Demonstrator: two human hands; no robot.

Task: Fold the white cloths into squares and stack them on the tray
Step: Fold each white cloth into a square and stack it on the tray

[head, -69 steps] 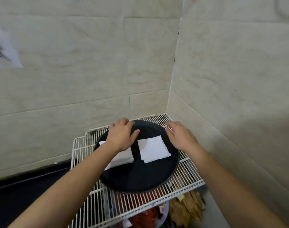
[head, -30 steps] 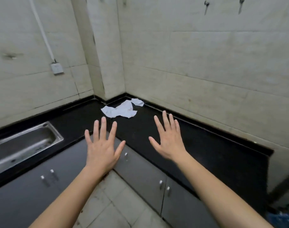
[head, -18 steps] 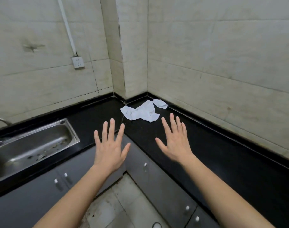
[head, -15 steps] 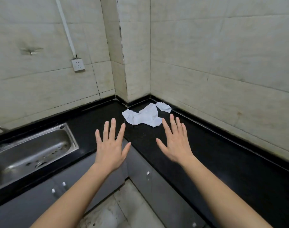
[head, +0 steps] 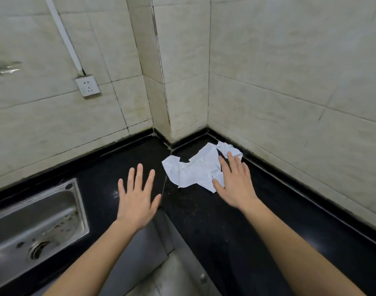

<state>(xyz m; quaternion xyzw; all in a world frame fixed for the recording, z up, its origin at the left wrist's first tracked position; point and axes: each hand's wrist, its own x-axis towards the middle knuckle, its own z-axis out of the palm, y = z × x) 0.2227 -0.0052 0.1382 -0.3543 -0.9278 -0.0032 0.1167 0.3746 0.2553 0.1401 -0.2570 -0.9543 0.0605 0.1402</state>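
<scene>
The crumpled cloths (head: 193,171) were seen on the black table (head: 204,221), in its corner at 12 o'clock. The right grip (head: 236,184) was held flat over their 3 o'clock edge, nothing grasped; contact could not be told. The left grip (head: 137,201) was spread empty at their 8 o'clock.

item: white cloths (head: 193,170) | state: crumpled, unfolded, overlapping in one loose heap | pose: lying flat | location: on black counter (head: 193,212), far inner corner
</scene>
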